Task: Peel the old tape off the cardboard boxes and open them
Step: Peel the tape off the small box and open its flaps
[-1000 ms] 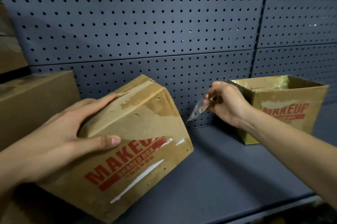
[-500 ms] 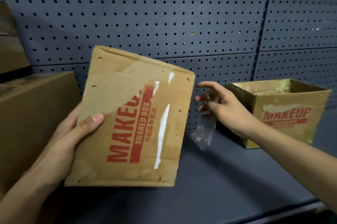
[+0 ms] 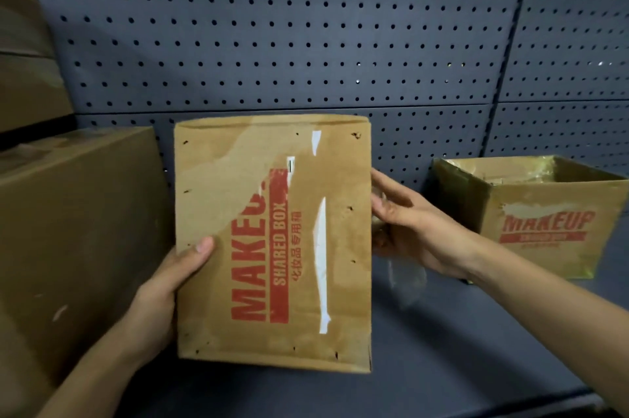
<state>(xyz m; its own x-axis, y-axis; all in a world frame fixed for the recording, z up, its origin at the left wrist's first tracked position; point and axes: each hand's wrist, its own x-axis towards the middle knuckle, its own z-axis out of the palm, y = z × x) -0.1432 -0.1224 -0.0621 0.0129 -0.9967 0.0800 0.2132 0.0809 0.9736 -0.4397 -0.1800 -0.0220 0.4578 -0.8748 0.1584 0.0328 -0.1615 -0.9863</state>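
Steady hold: left hand (image 3: 160, 291) grips box (image 3: 238, 172) left edge; right hand (image 3: 412, 223), fingers straight, touches right edge. Should lift tape (image 3: 321, 257) end, peel low.

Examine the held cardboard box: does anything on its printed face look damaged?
Yes. The cardboard box has its surface layer torn away at upper left, cutting off the end of MAKEUP, and white tape remnants run beside the print.

A dark grey shelf (image 3: 476, 349) carries two cartons as we look down — a large plain cardboard box (image 3: 78, 230) at its left end and, well apart at the right, an open box (image 3: 551, 237) printed MAKEUP. Between them we see a scrap of clear tape (image 3: 406, 278); whether it touches the shelf, we cannot tell.
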